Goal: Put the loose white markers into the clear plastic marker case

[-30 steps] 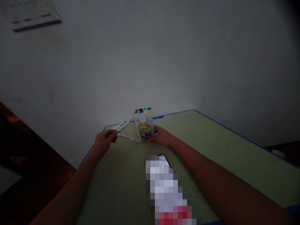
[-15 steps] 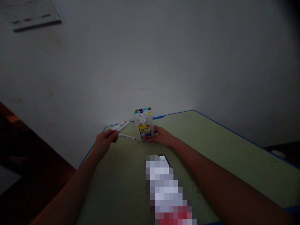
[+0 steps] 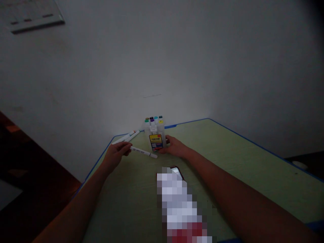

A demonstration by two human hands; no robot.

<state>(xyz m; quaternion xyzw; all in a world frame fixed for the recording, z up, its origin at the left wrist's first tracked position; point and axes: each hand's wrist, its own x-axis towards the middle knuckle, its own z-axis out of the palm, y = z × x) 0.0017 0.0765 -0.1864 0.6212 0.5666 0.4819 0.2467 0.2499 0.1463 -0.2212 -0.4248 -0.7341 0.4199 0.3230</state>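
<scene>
A white marker pen (image 3: 143,153) is pinched by one end in my left hand (image 3: 118,153), its other end pointing right and slightly down, in front of the marker case. My right hand (image 3: 173,146) grips the lower right side of the clear plastic marker case (image 3: 155,135), which stands upright with a yellow and blue label on its front. Several white markers (image 3: 152,122) stand in it with coloured caps, among them green, purple, light blue and yellow. Behind my left hand, loose white markers (image 3: 131,135) lie on the table.
The light green table (image 3: 227,162) has blue edging and meets the wall (image 3: 177,67) at its far side. A phone (image 3: 178,172), partly covered by a pixelated patch, lies near me between my forearms. A board-like object (image 3: 37,20) hangs at upper left.
The marker in my left hand has swung its free end down and to the right, away from the case. My right hand stays on the case.
</scene>
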